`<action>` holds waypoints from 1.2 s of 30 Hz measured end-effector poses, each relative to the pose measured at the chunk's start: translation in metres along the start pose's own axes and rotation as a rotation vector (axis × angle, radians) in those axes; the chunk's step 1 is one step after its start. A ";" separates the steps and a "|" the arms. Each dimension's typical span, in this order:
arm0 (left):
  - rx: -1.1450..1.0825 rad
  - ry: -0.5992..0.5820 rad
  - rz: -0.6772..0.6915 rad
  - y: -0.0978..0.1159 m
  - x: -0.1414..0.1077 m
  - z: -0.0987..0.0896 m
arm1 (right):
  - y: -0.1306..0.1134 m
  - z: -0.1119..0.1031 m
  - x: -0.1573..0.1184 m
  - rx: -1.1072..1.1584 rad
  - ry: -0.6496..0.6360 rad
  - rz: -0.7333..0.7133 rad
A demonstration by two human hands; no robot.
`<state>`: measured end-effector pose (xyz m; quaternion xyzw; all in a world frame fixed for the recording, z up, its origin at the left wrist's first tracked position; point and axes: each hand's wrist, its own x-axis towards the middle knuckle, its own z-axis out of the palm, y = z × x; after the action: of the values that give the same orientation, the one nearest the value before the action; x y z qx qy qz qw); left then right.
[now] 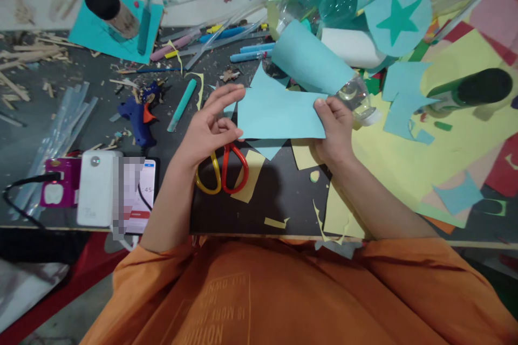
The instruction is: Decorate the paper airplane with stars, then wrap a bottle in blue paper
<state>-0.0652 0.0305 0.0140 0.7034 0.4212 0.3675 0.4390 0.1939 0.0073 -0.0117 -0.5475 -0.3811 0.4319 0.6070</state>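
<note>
A light blue sheet of paper is stretched between my two hands above the table. My left hand pinches its left edge between thumb and fingers, with the upper fingers extended along the corner. On the right edge, my right hand grips with the thumb on top and fingers behind. Below my left hand lie scissors with one yellow and one red handle loop; their blades are hidden. More blue paper shows beneath the held sheet. Beyond it lies a bottle wrapped in blue paper.
At left sit a blue glue gun, a teal marker, glue sticks, a white power bank and a phone. Yellow paper and a dark-capped bottle are at right. Plastic bottles crowd the back.
</note>
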 end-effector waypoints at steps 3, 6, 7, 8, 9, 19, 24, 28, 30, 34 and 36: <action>0.010 0.025 -0.028 0.002 0.000 -0.001 | 0.003 0.000 0.001 -0.015 -0.003 0.004; -0.053 0.003 -0.070 0.003 0.000 -0.001 | 0.006 0.000 0.001 -0.047 -0.029 0.014; -0.079 -0.005 -0.084 0.002 0.000 -0.001 | 0.007 0.000 0.001 -0.052 -0.036 0.013; -0.100 -0.009 -0.096 0.002 0.000 -0.001 | 0.007 0.000 0.001 -0.054 -0.040 0.009; -0.113 -0.007 -0.105 0.002 0.000 -0.001 | 0.008 0.000 0.000 -0.052 -0.041 0.006; -0.005 0.048 -0.073 0.003 -0.002 -0.001 | 0.003 0.002 -0.001 0.023 -0.012 0.030; 0.031 0.066 -0.021 -0.004 -0.002 0.003 | 0.009 -0.001 0.002 0.009 -0.025 0.010; -0.022 0.086 -0.023 -0.004 -0.001 0.011 | 0.011 0.000 0.003 -0.024 -0.021 -0.027; -0.013 0.141 -0.036 -0.003 -0.001 0.015 | 0.009 0.001 0.002 -0.044 -0.028 -0.032; 0.008 0.212 -0.044 -0.005 0.000 0.018 | 0.006 0.003 -0.001 0.017 -0.027 0.022; 0.014 0.231 -0.052 -0.008 -0.001 0.019 | 0.004 0.003 -0.002 0.050 -0.049 0.069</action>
<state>-0.0513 0.0262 -0.0002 0.6483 0.4896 0.4317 0.3920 0.1895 0.0063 -0.0156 -0.5341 -0.3660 0.4754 0.5957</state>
